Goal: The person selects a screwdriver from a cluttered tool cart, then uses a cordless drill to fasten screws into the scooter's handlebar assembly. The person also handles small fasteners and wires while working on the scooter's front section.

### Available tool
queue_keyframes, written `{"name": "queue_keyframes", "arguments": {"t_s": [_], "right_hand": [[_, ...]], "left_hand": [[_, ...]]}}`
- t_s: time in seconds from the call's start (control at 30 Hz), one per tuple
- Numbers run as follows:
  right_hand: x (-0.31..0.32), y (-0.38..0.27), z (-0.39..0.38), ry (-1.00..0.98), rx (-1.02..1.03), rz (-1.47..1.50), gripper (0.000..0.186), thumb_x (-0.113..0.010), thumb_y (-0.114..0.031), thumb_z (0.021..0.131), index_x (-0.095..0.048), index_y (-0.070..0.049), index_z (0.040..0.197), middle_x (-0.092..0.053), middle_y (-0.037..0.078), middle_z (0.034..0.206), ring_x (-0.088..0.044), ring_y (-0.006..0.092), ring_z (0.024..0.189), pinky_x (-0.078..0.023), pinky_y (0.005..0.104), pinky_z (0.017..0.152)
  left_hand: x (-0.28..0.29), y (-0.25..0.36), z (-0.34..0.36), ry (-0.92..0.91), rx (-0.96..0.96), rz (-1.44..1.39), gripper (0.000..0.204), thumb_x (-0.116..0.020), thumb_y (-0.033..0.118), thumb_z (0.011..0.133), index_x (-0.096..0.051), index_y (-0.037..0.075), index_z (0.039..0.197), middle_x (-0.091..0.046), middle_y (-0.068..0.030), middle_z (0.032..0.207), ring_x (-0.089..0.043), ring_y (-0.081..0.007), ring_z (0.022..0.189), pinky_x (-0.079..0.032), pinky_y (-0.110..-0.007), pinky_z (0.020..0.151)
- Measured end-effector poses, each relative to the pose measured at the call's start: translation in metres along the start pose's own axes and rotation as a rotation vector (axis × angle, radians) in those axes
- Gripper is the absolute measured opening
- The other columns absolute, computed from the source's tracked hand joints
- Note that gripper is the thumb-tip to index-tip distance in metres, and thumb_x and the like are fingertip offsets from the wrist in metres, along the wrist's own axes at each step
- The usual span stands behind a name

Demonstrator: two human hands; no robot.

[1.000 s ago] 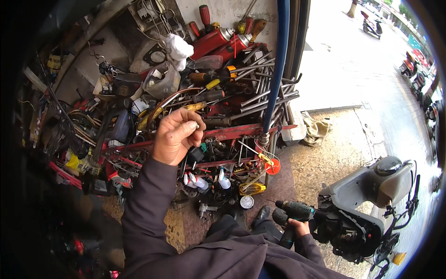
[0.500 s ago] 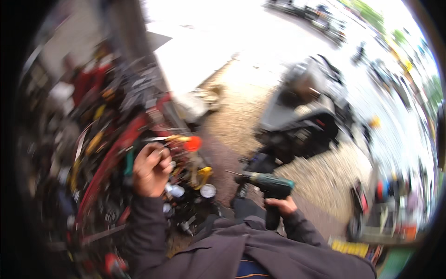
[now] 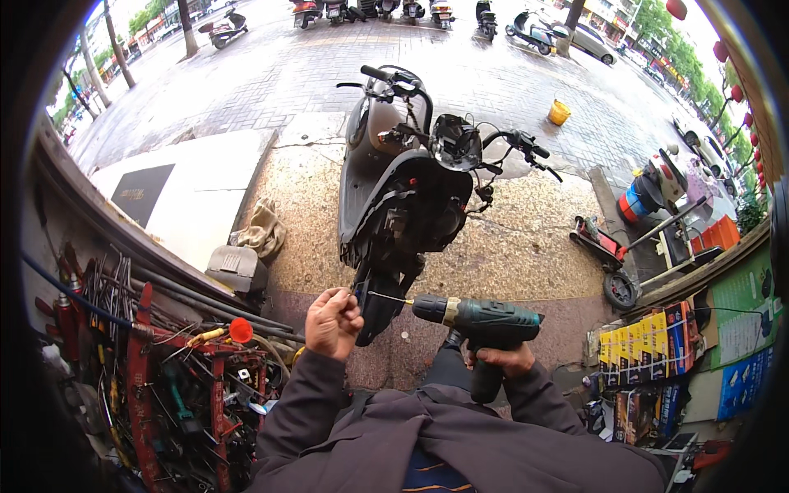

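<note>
My right hand (image 3: 508, 360) grips the handle of a dark green cordless drill (image 3: 497, 320), which lies level and points left. A long thin bit (image 3: 389, 297) sticks out of its chuck. Just left of the bit's tip, my left hand (image 3: 333, 323) is closed in a pinch; whatever is between thumb and fingers is too small to make out. Beyond both hands stands a dark scooter (image 3: 403, 181) with its front panels off, its wiring and handlebar parts exposed. Its wheel lies close to my left hand.
At left, a red metal rack (image 3: 141, 370) holds a tangle of tools, with an orange-red round piece (image 3: 241, 330) on top. A grey box (image 3: 237, 267) sits beyond it. To the right are stacked yellow boxes (image 3: 645, 345) and a red floor jack (image 3: 604, 246). A yellow bucket (image 3: 560, 112) stands farther off.
My view has swung left to right, bringing the scooter to the middle and the tool rack lower left. My left hand has come nearer the drill bit; the drill stays in my right hand.
</note>
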State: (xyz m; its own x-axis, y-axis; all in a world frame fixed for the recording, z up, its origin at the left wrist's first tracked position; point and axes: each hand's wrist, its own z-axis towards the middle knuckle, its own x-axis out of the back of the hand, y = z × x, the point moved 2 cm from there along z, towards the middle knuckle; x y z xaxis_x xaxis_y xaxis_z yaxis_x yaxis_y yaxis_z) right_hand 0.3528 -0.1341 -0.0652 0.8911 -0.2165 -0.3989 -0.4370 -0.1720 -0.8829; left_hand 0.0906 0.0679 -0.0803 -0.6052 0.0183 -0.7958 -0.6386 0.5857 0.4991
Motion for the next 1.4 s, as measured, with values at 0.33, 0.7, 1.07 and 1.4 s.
{"name": "queue_keyframes", "arguments": {"t_s": [0.33,0.7,1.07,1.4], "right_hand": [[0.194,-0.063,0.097,-0.077,-0.061,0.035,0.041,-0.079,-0.002,0.082,-0.062,-0.002,0.119,-0.069,0.009,0.101,-0.069,0.0207,0.087,-0.059,0.0347,0.078],[0.291,-0.131,0.139,-0.039,-0.134,0.029,0.052,-0.078,-0.008,0.075,-0.061,0.001,0.122,-0.069,0.013,0.096,-0.069,0.0254,0.08,-0.058,0.0391,0.073],[0.311,-0.145,0.143,0.016,-0.175,0.046,0.053,-0.078,-0.013,0.076,-0.06,0.001,0.124,-0.068,0.012,0.095,-0.068,0.0242,0.082,-0.057,0.0375,0.073],[0.301,-0.159,0.18,0.044,-0.113,-0.1,0.049,-0.078,-0.012,0.079,-0.06,-0.001,0.124,-0.067,0.01,0.1,-0.066,0.0217,0.086,-0.057,0.0365,0.077]], "left_hand": [[-0.124,-0.124,0.161,0.125,0.012,0.12,0.004,-0.06,0.01,0.099,-0.061,0.006,0.098,-0.059,-0.0031,0.085,-0.054,-0.0124,0.068,-0.047,-0.027,0.057],[-0.202,-0.189,0.229,0.245,0.027,0.097,0.01,-0.054,0.012,0.102,-0.06,0.006,0.097,-0.061,-0.0066,0.09,-0.056,-0.0146,0.071,-0.049,-0.028,0.06],[-0.216,-0.205,0.257,0.187,0.046,0.16,0.009,-0.055,0.012,0.102,-0.061,0.005,0.099,-0.063,-0.0066,0.09,-0.061,-0.0157,0.074,-0.054,-0.029,0.062],[-0.209,-0.203,0.301,0.219,0.082,-0.025,0.015,-0.056,0.016,0.1,-0.063,0.004,0.1,-0.065,-0.007,0.087,-0.063,-0.0164,0.073,-0.055,-0.03,0.063]]}}
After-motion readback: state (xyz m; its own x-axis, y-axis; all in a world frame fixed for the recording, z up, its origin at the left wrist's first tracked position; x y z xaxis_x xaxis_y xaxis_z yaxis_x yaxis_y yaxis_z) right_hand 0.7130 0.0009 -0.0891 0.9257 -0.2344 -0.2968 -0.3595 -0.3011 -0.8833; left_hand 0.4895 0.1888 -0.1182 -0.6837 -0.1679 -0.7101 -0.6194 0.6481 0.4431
